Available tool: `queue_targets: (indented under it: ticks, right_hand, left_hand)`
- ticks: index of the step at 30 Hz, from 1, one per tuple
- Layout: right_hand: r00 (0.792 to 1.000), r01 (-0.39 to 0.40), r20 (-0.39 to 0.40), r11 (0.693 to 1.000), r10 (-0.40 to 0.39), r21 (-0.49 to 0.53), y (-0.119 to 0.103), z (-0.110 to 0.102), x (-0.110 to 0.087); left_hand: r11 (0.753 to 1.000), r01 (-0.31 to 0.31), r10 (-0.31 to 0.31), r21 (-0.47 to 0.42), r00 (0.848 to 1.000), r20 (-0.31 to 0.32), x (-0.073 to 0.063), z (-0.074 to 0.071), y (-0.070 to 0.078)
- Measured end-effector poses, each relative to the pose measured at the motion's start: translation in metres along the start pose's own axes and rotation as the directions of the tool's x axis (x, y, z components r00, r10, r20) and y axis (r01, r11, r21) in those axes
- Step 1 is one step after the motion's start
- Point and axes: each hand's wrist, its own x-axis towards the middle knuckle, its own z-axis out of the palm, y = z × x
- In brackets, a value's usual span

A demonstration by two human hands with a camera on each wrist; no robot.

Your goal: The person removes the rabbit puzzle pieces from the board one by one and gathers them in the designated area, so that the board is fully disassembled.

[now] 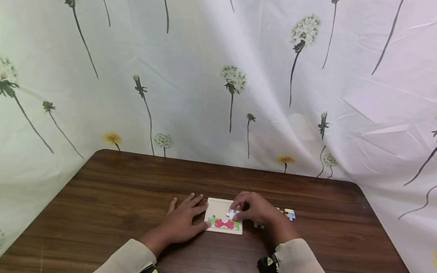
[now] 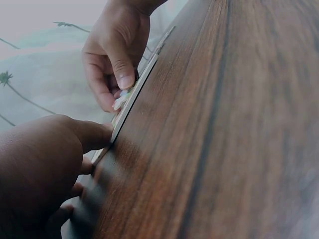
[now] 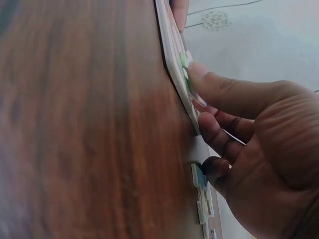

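Note:
A small puzzle tray with a pale raised frame lies on the brown table. Along its near side sit joined jigsaw pieces with a pink and green picture; the far part shows bare board. My left hand rests at the tray's left edge, fingers spread, thumb on the near left corner. Between thumb and fingers my right hand pinches a light-coloured jigsaw piece over the tray's right half. In the right wrist view this piece stands tilted close over the tray's rim.
Loose jigsaw pieces lie to the right of the tray, partly hidden by the right hand and forearm. In the right wrist view several pieces lie beneath the curled fingers. A flower-patterned cloth hangs behind the table.

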Motion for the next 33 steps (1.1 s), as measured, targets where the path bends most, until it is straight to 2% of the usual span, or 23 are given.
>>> queue_targets:
  ticks: [9, 15, 23, 33]
  right_hand:
    - [1.0, -0.002, -0.014, 1.0, 0.002, -0.006, -0.002, 0.002, 0.001]
    - [0.999, -0.044, -0.027, 0.999, 0.045, 0.032, -0.003, 0.002, 0.001]
    - [0.997, -0.082, -0.004, 0.995, 0.083, 0.056, -0.007, 0.0, 0.001]
    - [0.997, -0.072, 0.016, 0.994, 0.071, 0.08, -0.013, -0.002, -0.001]
  left_hand:
    - [1.0, 0.003, -0.003, -0.011, 1.0, -0.002, -0.002, -0.001, 0.001]
    - [1.0, 0.0, 0.0, -0.006, 1.0, -0.004, -0.001, 0.0, 0.001]
    - [1.0, 0.005, -0.005, -0.003, 1.0, -0.01, 0.0, 0.002, -0.001]
    - [1.0, -0.001, 0.001, -0.004, 1.0, -0.016, 0.001, 0.001, -0.001]
